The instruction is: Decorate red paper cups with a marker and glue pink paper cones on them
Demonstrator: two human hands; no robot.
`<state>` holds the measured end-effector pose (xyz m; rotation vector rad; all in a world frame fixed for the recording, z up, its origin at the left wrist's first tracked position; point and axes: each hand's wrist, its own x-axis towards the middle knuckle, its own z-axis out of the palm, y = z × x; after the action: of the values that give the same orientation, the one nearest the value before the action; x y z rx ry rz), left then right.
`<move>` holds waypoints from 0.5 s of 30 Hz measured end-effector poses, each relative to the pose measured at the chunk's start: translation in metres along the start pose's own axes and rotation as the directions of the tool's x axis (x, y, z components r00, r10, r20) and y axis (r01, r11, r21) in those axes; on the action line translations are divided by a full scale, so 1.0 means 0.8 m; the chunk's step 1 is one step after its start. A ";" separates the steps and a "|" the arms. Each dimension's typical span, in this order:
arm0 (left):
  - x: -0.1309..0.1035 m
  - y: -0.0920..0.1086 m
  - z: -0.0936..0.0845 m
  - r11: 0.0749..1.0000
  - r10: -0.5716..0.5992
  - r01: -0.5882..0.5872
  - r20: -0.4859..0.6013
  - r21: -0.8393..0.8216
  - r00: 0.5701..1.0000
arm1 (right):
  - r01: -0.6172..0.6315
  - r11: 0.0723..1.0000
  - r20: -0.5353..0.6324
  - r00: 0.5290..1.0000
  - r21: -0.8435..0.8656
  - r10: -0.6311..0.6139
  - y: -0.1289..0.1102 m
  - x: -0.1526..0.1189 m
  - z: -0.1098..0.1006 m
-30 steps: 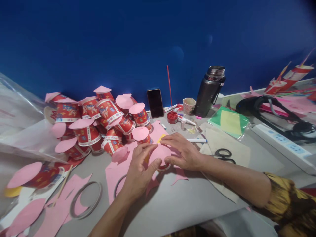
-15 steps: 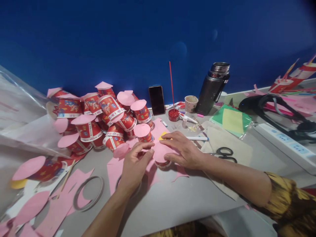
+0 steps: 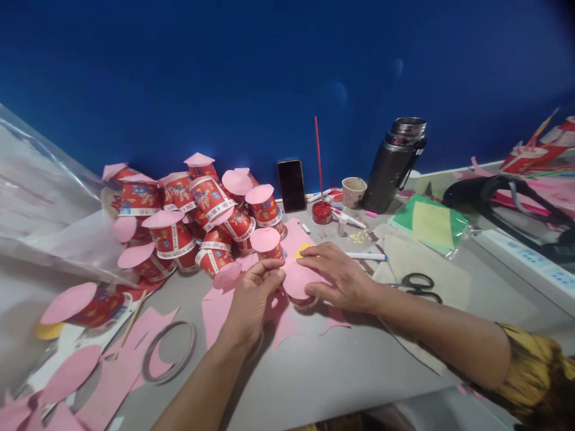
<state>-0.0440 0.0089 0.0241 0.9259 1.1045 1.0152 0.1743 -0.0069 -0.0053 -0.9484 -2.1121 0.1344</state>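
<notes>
A pink paper disc, shaped like a shallow cone [image 3: 297,282], sits on top of an upright red printed paper cup [image 3: 303,303], most of which is hidden beneath it. At the disc's left edge, my left hand [image 3: 257,293] pinches with thumb and fingertips together. From the right, my right hand [image 3: 339,276] rests its bent fingers and thumb on the disc, holding it against the cup. Pink paper scraps [image 3: 286,326] lie under and around the cup. Just behind stands another cup with a pink top [image 3: 265,239]. A bit of yellow paper [image 3: 303,248] shows by my right fingertips.
Many red cups with pink tops [image 3: 168,234] are piled at the left. A tape roll [image 3: 191,353] lies in front of them. Farther back are a phone [image 3: 291,187], a red bead tub [image 3: 322,212] and a black flask [image 3: 392,170]. Scissors [image 3: 417,280] and a power strip [image 3: 527,260] are at right.
The view has shifted slightly, so everything sits a little farther right. Both hands stay on the pink disc, with the left thumb and fingertips now closer together at its edge.
</notes>
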 end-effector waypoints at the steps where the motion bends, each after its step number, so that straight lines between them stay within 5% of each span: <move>1: 0.002 0.000 0.001 1.000 -0.007 0.007 -0.001 -0.017 1.000 | 0.003 1.000 -0.002 1.000 -0.001 -0.003 0.001 0.000 0.001; 15: 0.012 0.001 0.001 0.994 -0.075 0.075 0.009 -0.079 0.997 | 0.000 1.000 0.005 1.000 0.025 0.000 0.005 -0.001 0.002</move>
<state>-0.0421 0.0182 0.0230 0.8178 1.0785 0.9869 0.1756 -0.0039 -0.0083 -0.9340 -2.1105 0.1636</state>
